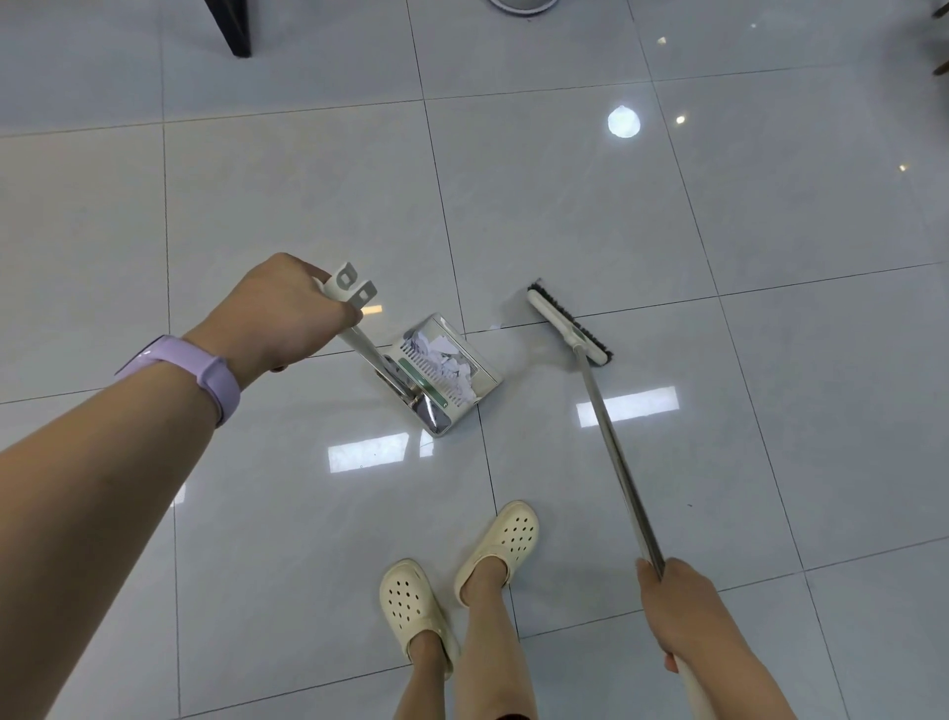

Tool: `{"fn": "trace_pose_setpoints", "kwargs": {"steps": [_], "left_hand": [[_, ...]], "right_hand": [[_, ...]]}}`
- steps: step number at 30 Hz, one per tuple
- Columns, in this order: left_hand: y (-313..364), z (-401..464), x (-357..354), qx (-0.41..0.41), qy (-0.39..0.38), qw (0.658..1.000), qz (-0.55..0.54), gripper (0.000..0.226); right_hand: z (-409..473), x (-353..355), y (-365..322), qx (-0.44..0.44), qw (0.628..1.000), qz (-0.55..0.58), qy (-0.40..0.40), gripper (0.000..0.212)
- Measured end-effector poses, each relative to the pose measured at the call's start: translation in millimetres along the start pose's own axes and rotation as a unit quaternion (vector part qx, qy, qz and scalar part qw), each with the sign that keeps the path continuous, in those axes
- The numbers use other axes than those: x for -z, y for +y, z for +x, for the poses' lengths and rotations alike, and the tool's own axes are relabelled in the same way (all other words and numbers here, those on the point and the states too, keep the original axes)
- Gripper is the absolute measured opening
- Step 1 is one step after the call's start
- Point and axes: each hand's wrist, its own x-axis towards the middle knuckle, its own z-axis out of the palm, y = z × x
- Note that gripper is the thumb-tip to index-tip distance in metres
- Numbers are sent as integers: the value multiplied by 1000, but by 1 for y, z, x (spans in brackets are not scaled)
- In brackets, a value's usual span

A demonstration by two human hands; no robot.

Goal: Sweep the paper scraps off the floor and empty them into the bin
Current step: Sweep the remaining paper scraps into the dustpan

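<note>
Underfoot, a glossy pale grey tiled floor (565, 216) fills the view, crossed by thin dark grout lines and bright reflections of ceiling lights. The person's left forearm reaches in from the lower left, with a lilac wristband (205, 372) on the wrist. The left hand (280, 313) is curled tightly round the top of the dustpan handle (359, 334), whose pale forked end sticks out past the knuckles; the handle slants down and to the right to the pan. The broom (606, 437) has a long metal pole running from the lower right up and slightly left, so its long axis lies almost straight away from the person. The right hand (678, 611) is wrapped round the lower part of that pole. The broom head (567, 325) rests on the floor just right of the pan, apart from it, its dark bristles facing away to the upper right. The shiny metal dustpan (444, 375) sits on the floor between the two hands, its open mouth towards the upper right, facing the broom head. White paper scraps (447, 360) lie piled inside it, behind a comb-like row of teeth. Two feet in cream perforated clogs (503, 539) stand below. A dark furniture leg (231, 25) stands at the top left, and the curved edge of a pale round object (521, 5), hard to identify, shows at the top.
</note>
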Motion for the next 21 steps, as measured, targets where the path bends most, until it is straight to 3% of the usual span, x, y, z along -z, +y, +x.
{"fn": "trace_pose_setpoints", "kwargs": {"steps": [7, 13, 21], "left_hand": [[5, 0, -2, -5, 8, 1000, 3, 20], [23, -3, -8, -5, 22, 999, 29, 22], [29, -8, -10, 30, 44, 998, -36, 21]], "right_hand": [[3, 24, -8, 24, 997, 67, -11, 43], [11, 45, -23, 93, 995, 33, -17, 43], [27, 62, -65, 120, 979, 121, -111, 50]]}}
